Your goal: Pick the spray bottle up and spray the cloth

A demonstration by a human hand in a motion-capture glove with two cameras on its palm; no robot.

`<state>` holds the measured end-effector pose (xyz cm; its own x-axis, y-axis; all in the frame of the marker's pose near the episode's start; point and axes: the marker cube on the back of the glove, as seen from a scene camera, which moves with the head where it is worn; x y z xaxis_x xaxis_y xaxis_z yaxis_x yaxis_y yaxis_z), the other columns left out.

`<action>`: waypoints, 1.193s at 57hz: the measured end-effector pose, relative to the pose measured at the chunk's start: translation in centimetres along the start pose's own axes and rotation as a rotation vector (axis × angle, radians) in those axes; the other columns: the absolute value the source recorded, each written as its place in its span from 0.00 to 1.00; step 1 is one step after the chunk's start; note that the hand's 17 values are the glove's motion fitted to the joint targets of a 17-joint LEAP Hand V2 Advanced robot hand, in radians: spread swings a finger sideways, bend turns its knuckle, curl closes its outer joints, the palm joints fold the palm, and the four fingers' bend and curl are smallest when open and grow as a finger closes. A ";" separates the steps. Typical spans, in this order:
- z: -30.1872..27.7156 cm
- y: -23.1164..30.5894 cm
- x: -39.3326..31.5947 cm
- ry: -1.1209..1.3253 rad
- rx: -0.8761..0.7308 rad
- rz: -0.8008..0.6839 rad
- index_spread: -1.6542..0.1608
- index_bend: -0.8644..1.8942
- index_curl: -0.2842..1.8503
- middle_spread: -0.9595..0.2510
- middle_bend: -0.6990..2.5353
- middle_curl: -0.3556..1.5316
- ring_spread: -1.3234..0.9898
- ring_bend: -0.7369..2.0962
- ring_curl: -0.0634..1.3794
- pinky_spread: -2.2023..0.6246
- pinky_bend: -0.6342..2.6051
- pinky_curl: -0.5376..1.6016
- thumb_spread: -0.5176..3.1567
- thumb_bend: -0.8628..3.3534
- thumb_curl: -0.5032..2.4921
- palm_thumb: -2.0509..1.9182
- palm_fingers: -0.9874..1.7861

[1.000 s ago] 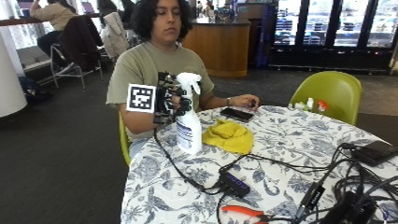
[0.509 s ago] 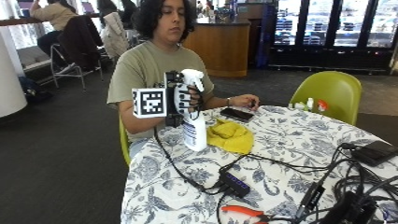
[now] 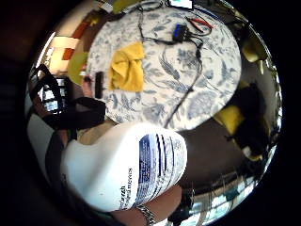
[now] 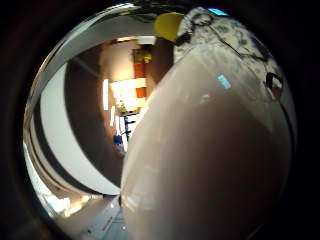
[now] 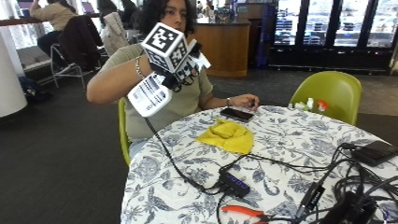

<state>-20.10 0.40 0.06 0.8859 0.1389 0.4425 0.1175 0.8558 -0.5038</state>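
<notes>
My gloved right hand (image 5: 179,69) grips the white spray bottle (image 5: 151,95) by its neck and holds it in the air at chest height, left of the table. The bottle is tilted, its labelled base down toward the floor and its spray head pointing over the table. The yellow cloth (image 5: 228,135) lies crumpled on the patterned tablecloth, below and to the right of the bottle. In the little finger side palm view the bottle (image 3: 127,174) looms close, with the cloth (image 3: 127,73) far off on the table. The thumb side palm view is mostly filled by the bottle (image 4: 210,150).
The person's bare left hand (image 5: 244,100) rests by a black phone (image 5: 236,114) behind the cloth. A black hub (image 5: 235,183), cables, orange-handled pliers (image 5: 245,212) and a black device (image 5: 376,151) lie on the round table (image 5: 286,140). A green chair (image 5: 330,91) stands behind.
The hand has lifted the bottle from beside the cloth to chest height and tipped it from upright to a slant.
</notes>
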 end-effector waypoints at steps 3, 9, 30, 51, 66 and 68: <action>1.0 -0.8 0.0 0.086 -0.083 0.081 0.77 0.43 0.38 0.63 0.42 0.49 0.49 0.52 0.39 0.70 0.34 0.46 0.28 0.20 0.41 0.78 0.84; 4.0 -3.0 1.0 0.256 -0.251 0.240 0.77 0.43 0.39 0.63 0.42 0.49 0.49 0.52 0.39 0.71 0.34 0.46 0.28 0.20 0.42 0.78 0.84; 14.4 -7.0 7.0 0.494 -0.664 0.521 0.77 0.41 0.41 0.64 0.42 0.49 0.49 0.53 0.39 0.71 0.34 0.46 0.29 0.20 0.44 0.78 0.83; 12.7 -9.8 -4.4 0.298 -0.456 0.136 0.77 0.40 0.42 0.65 0.42 0.50 0.50 0.52 0.39 0.72 0.34 0.46 0.32 0.20 0.45 0.78 0.83; 11.8 -15.6 -18.5 -0.064 -0.144 -0.455 0.77 0.39 0.43 0.64 0.42 0.49 0.50 0.52 0.39 0.72 0.33 0.46 0.32 0.20 0.45 0.78 0.83; 12.3 -16.4 -19.8 -0.137 -0.122 -0.516 0.77 0.39 0.43 0.64 0.42 0.50 0.50 0.52 0.39 0.72 0.34 0.46 0.32 0.20 0.45 0.78 0.83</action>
<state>-45.07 -10.26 8.69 0.6343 -0.2129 0.7432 0.5798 0.7669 -0.2752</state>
